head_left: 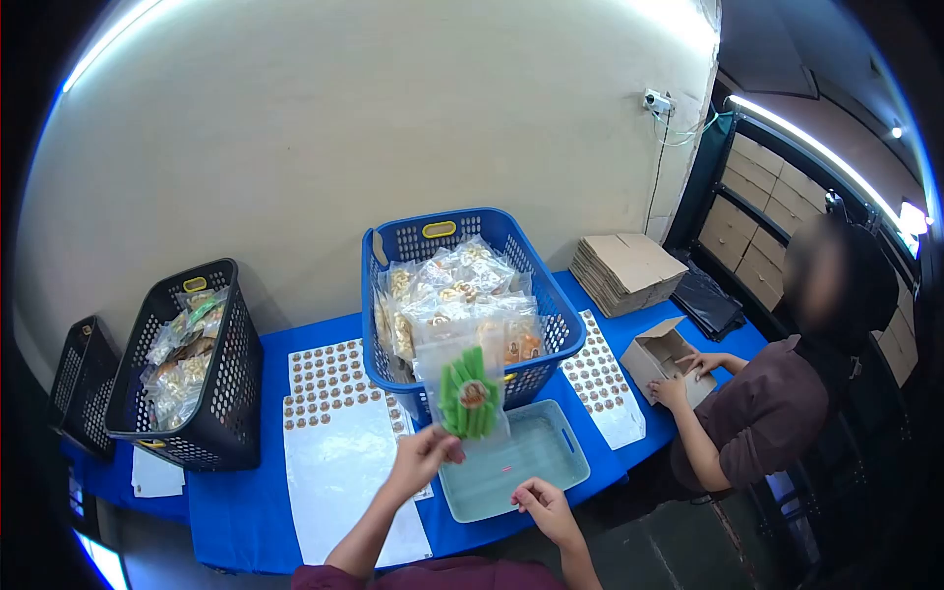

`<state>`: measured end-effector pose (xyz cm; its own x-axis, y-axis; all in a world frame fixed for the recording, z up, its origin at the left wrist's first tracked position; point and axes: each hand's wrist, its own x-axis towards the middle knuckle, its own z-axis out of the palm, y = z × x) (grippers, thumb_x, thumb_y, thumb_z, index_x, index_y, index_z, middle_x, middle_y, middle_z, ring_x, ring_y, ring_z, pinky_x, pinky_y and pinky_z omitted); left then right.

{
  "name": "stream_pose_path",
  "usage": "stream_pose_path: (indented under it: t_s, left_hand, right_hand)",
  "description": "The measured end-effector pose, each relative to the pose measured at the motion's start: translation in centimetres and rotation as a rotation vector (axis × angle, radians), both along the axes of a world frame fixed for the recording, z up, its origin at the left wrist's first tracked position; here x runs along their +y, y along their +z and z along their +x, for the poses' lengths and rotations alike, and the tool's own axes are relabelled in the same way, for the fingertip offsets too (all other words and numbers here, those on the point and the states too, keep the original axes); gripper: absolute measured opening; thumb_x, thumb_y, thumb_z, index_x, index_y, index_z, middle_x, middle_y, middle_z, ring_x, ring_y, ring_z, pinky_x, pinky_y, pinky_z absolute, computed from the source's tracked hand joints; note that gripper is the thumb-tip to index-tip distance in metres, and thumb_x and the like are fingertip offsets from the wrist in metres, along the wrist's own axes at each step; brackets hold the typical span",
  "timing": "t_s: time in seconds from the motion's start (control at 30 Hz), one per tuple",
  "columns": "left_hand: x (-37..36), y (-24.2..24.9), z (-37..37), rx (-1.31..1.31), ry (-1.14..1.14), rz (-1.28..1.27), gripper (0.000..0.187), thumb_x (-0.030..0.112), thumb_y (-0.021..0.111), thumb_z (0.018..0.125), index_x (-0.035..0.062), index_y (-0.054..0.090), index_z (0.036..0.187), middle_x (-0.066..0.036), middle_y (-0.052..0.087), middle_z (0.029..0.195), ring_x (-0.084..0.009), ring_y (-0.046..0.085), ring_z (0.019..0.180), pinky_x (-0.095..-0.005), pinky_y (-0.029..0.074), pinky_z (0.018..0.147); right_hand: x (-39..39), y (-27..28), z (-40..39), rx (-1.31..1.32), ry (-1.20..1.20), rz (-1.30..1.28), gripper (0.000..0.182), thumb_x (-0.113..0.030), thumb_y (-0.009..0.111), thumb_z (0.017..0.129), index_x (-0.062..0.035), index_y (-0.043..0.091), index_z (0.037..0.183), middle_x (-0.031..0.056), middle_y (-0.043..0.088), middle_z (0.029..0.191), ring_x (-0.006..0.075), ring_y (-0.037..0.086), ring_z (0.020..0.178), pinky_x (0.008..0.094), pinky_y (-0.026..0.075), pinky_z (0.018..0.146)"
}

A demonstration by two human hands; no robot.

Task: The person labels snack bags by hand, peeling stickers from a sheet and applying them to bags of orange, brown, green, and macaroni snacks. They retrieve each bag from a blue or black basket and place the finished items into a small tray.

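Note:
My left hand point(429, 458) grips the lower edge of a clear plastic pouch of green stick snacks point(472, 398), holding it upright. A round brown sticker sits on the pouch's front. Below and to the right, my right hand point(543, 506) has its fingers curled together over the near edge of a pale green tray point(467, 494); whether something small is in them I cannot make out. A tiny reddish bit lies in the tray. Behind the pouch stands a blue basket point(551, 295) full of clear snack pouches point(462, 280).
Sticker sheets point(339, 492) point(619, 418) lie on the blue table on both sides. Black baskets point(231, 393) stand left, one holding pouches. At right are flattened cartons point(629, 270), black plastic bags point(708, 305), and a co-worker point(762, 413) handling an open cardboard box point(664, 359).

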<state>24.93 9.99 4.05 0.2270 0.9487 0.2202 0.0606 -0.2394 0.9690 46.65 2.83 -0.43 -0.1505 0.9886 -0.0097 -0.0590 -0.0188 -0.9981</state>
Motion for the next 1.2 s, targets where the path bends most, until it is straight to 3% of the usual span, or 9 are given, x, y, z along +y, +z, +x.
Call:
stream_pose_path:
  t_s: [0.13, 0.23, 0.3, 0.33, 0.47, 0.6, 0.73, 0.9, 1.2]
  left_hand:
    - [2.2, 2.1, -1.2, -0.174, 0.085, 0.098, 0.013, 0.008, 0.047, 0.088, -0.0020, 0.054, 0.084, -0.008, 0.060, 0.065, -0.0110, 0.059, 0.060, -0.0216, 0.048, 0.055]
    - [5.0, 3.9, -2.6, -0.240, 0.060, -0.147, 0.018, 0.017, 0.049, 0.088, -0.0005, 0.051, 0.088, -0.008, 0.058, 0.066, -0.0105, 0.058, 0.058, -0.0200, 0.047, 0.051]
    - [8.6, 1.6, -3.5, -0.461, 0.092, -0.302, 0.028, 0.027, 0.051, 0.087, 0.0004, 0.047, 0.095, -0.008, 0.058, 0.074, -0.0104, 0.057, 0.061, -0.0204, 0.049, 0.054]
    - [9.5, 1.0, -4.1, -0.579, 0.043, -0.404, 0.049, 0.032, 0.052, 0.086, -0.0001, 0.033, 0.118, -0.016, 0.057, 0.096, -0.0168, 0.061, 0.073, -0.0240, 0.052, 0.061]
    - [6.8, 0.2, -5.8, -0.421, 0.012, -0.399, 0.080, 0.030, 0.051, 0.086, 0.0048, -0.009, 0.133, -0.025, 0.041, 0.122, -0.0313, 0.058, 0.093, -0.0336, 0.052, 0.071]
    - [2.1, 1.2, -8.2, -0.191, 0.038, -0.295, 0.062, 0.023, 0.049, 0.088, 0.0031, 0.011, 0.132, -0.014, 0.056, 0.107, -0.0192, 0.058, 0.090, -0.0292, 0.047, 0.079]
    - [-0.4, 1.3, -12.3, -0.115, 0.087, -0.262, 0.045, 0.019, 0.050, 0.088, 0.0036, 0.032, 0.125, -0.015, 0.055, 0.107, -0.0198, 0.057, 0.094, -0.0301, 0.044, 0.083]
    - [-3.8, 3.3, -18.8, -0.127, 0.287, -0.060, 0.038, 0.007, 0.050, 0.086, 0.0018, 0.037, 0.121, -0.013, 0.057, 0.103, -0.0184, 0.056, 0.093, -0.0290, 0.043, 0.082]
    - [-10.3, 6.7, -35.5, -0.002, 0.866, 0.213, 0.025, 0.007, 0.047, 0.088, -0.0015, 0.045, 0.111, -0.009, 0.059, 0.091, -0.0119, 0.055, 0.083, -0.0235, 0.042, 0.079]
  right_hand:
    - [-0.5, -1.3, 1.3, 0.012, -0.110, -0.053, 0.014, -0.012, 0.051, 0.086, 0.0005, 0.056, 0.082, 0.0029, 0.057, 0.074, 0.0063, 0.050, 0.063, 0.0187, 0.041, 0.059]
    - [-0.9, -2.3, 1.9, 0.004, -0.165, -0.090, 0.014, -0.011, 0.051, 0.086, 0.0014, 0.056, 0.081, 0.0046, 0.058, 0.074, 0.0071, 0.051, 0.063, 0.0188, 0.041, 0.059]
    - [-1.2, -2.5, 2.0, -0.018, -0.181, -0.108, 0.014, -0.010, 0.051, 0.086, 0.0019, 0.055, 0.080, 0.0057, 0.058, 0.074, 0.0076, 0.052, 0.064, 0.0190, 0.042, 0.060]
    - [-1.3, -2.5, 2.1, -0.035, -0.183, -0.110, 0.014, -0.010, 0.051, 0.086, 0.0020, 0.055, 0.080, 0.0059, 0.058, 0.074, 0.0077, 0.052, 0.064, 0.0190, 0.042, 0.060]
    - [-1.0, -2.9, 2.6, -0.086, -0.230, -0.105, 0.012, -0.008, 0.050, 0.085, 0.0028, 0.055, 0.081, 0.0069, 0.059, 0.074, 0.0083, 0.052, 0.064, 0.0195, 0.042, 0.059]
    - [0.0, -3.8, 2.3, -0.099, -0.274, -0.090, 0.014, -0.008, 0.052, 0.084, 0.0027, 0.055, 0.077, 0.0056, 0.058, 0.070, 0.0082, 0.052, 0.062, 0.0203, 0.042, 0.058]
    - [2.1, -2.9, -0.3, -0.062, -0.258, -0.054, 0.015, -0.009, 0.052, 0.084, 0.0015, 0.054, 0.074, 0.0047, 0.057, 0.068, 0.0083, 0.052, 0.062, 0.0209, 0.042, 0.057]
    - [5.0, -1.0, -5.7, 0.011, -0.228, 0.013, 0.016, -0.010, 0.051, 0.085, -0.0006, 0.053, 0.072, 0.0036, 0.055, 0.067, 0.0087, 0.052, 0.062, 0.0217, 0.042, 0.058]
    - [6.3, 1.0, -17.8, 0.088, -0.033, 0.030, 0.015, -0.009, 0.049, 0.086, -0.0010, 0.053, 0.073, 0.0030, 0.054, 0.067, 0.0081, 0.050, 0.061, 0.0211, 0.041, 0.057]
